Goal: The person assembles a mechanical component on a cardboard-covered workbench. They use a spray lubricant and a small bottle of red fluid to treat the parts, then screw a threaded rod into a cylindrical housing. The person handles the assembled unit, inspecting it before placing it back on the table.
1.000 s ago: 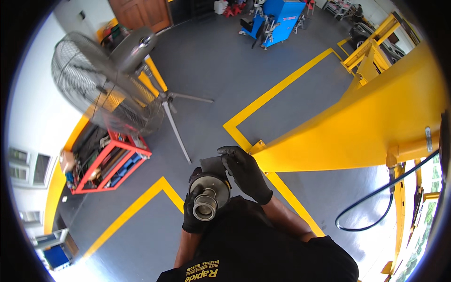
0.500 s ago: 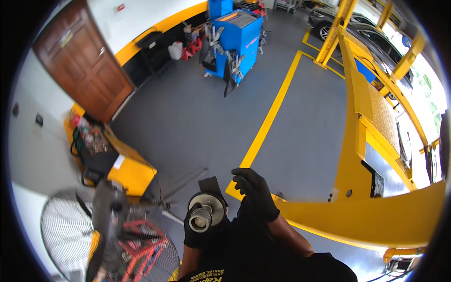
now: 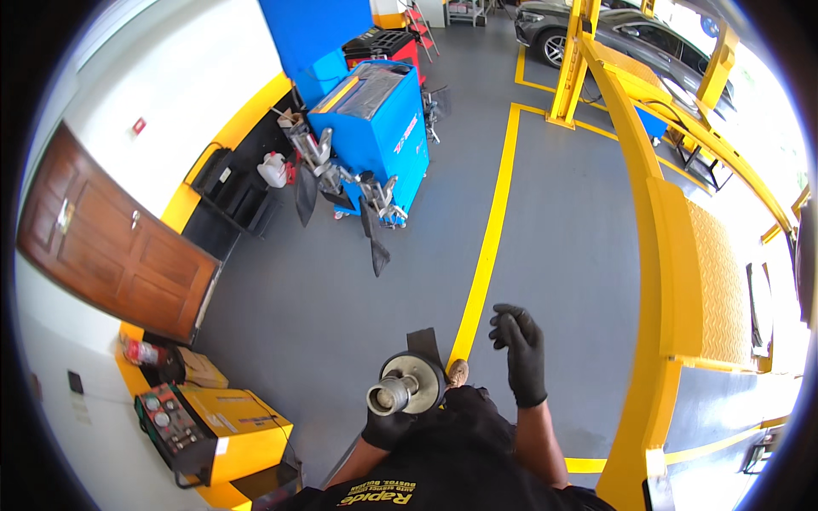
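Observation:
Both my hands wear black gloves. My left hand (image 3: 388, 428) grips a round metal part (image 3: 407, 385), a grey disc with a short threaded-looking tube sticking out toward the camera, held in front of my chest. My right hand (image 3: 520, 347) is lifted off the part, to its right, fingers loosely curled with nothing in them. A black flap-like piece (image 3: 425, 343) shows just behind the disc. The tip of my shoe (image 3: 458, 371) peeks out on the grey floor below.
A blue wheel-service machine (image 3: 375, 128) stands ahead on the left. A brown door (image 3: 111, 247) is at far left, with a yellow equipment cart (image 3: 230, 422) below it. A yellow floor line (image 3: 486, 247) runs forward; a yellow vehicle lift ramp (image 3: 682, 264) spans the right; a car (image 3: 596, 25) is parked far ahead.
The view has swung from the fan and red cart toward the blue machine and door. My right hand has come off the metal part and now hovers to its right.

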